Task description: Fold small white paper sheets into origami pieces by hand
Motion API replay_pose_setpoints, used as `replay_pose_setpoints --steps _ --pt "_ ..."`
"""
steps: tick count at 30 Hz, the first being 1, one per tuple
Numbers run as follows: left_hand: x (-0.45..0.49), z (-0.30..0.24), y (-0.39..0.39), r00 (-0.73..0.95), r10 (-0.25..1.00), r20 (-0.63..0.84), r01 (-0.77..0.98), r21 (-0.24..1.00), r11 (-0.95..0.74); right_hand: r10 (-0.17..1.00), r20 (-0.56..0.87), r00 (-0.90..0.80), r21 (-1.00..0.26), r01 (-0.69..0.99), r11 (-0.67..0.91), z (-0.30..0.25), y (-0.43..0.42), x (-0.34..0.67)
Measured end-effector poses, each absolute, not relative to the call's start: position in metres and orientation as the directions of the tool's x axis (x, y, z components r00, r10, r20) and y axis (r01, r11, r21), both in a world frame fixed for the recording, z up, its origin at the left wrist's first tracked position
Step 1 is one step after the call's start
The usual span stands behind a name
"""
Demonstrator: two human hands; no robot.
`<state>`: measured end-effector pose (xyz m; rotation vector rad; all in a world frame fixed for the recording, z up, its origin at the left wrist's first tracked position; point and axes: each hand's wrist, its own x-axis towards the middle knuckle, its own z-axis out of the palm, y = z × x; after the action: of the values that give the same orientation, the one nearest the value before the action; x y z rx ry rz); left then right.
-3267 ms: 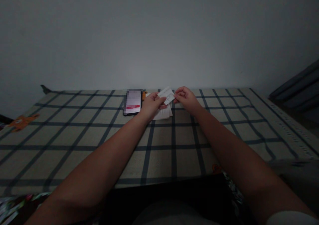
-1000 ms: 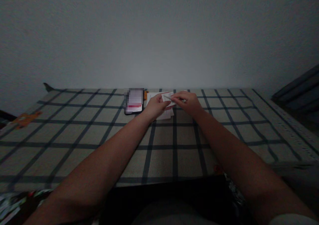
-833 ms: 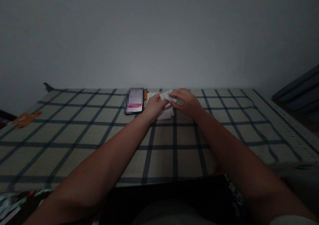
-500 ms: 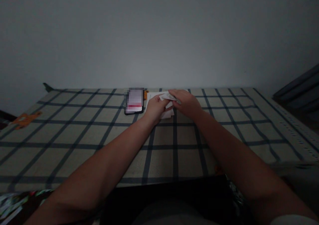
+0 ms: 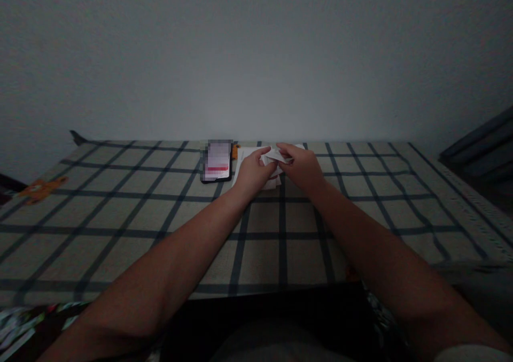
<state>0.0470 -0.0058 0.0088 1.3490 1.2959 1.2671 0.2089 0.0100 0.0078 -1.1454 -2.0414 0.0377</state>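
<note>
A small white paper [image 5: 278, 155] is held btwn my two hands above a checked table [image 5: 168, 212], near its far edge. The pc. is pale and bent at an angle, w/ a slanted edge and grey shading across its faces (folded or merely creased, I can't tell; any print is too small to read). My left grip [image 5: 256, 170] is closed on its near-left side, thumb and fingers about it; my right grip [image 5: 302, 165] pinches the opp. end, fingertips bent in from the right. The paper thus sits directly btwn the two, partly hidden by my fingers.

Beneath, larger white sheets [image 5: 246, 153] lie flat on the cloth, approx. under both hands, one corner showing below my left. Just beside them, to the left, lies a phone [image 5: 217, 162], dark-edged, screen lit w/ a red band, part of it pixelated.
</note>
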Motion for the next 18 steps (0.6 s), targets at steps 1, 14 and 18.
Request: replay_pose_setpoints --steps 1,14,18 --pt "0.046 0.009 -0.006 -0.059 0.990 0.126 0.191 0.975 -0.112 0.741 0.605 -0.291 -0.382 0.711 0.591 0.008 0.011 0.209" --pt "0.033 0.002 0.009 -0.050 0.991 0.121 0.052 0.992 -0.119 0.689 0.608 -0.394 -0.487 0.501 0.716 0.002 0.020 0.217" --pt "0.030 0.010 0.006 -0.038 0.993 0.112 0.054 0.992 -0.110 0.521 0.694 -0.498 -0.299 0.459 0.837 0.009 0.014 0.217"
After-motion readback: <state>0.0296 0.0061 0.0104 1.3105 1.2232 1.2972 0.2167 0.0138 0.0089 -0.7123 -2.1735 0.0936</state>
